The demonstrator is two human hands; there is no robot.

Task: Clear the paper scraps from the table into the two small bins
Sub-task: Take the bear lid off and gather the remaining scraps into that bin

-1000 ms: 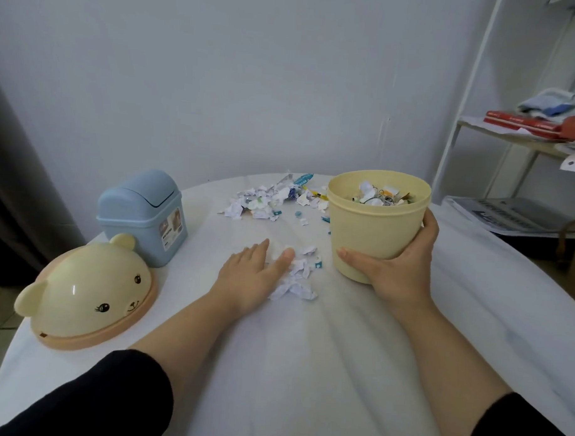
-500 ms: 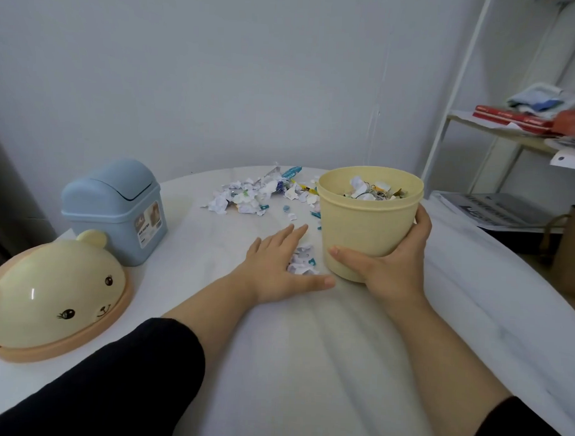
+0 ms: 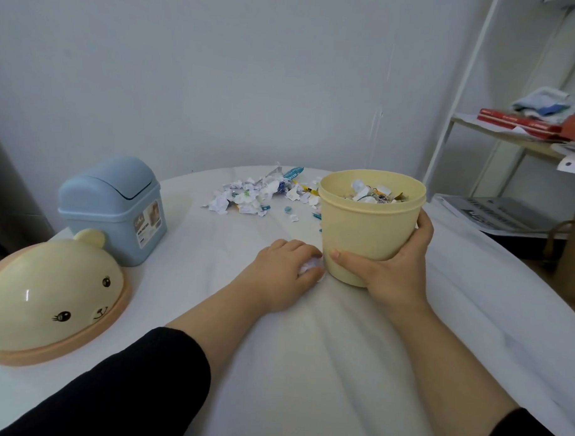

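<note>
Fingers of the left grip (image 3: pixel 284 270), a bare hand that lay flat and stretched over the paper half a second ago, have curled inward; they now close round a small bunch of white scraps (image 3: pixel 309 267) pressed right against the foot of the yellow bin (image 3: pixel 367 227); the loose bits that showed beside that hand earlier are gathered under it. The right grip (image 3: pixel 395 270) has not shifted; it still wraps the yellow bin from the right, thumb across the front wall and fingers round the back. That bin stands upright on the white surface (image 3: pixel 307 365), lidless and filled with scraps nearly to the rim. The main scrap pile (image 3: pixel 251 193) lies at the far side of the surface, behind the left grip and just left of the yellow bin; a teal strip at the back of it carries white lettering that I cannot read. The blue bin (image 3: pixel 117 208) stands at the far left with its swing lid on; a sticker on its front has a picture and dark print, too small to make out. The bear-face lid (image 3: pixel 48 300) lies dome up just in front of the blue bin.
</note>
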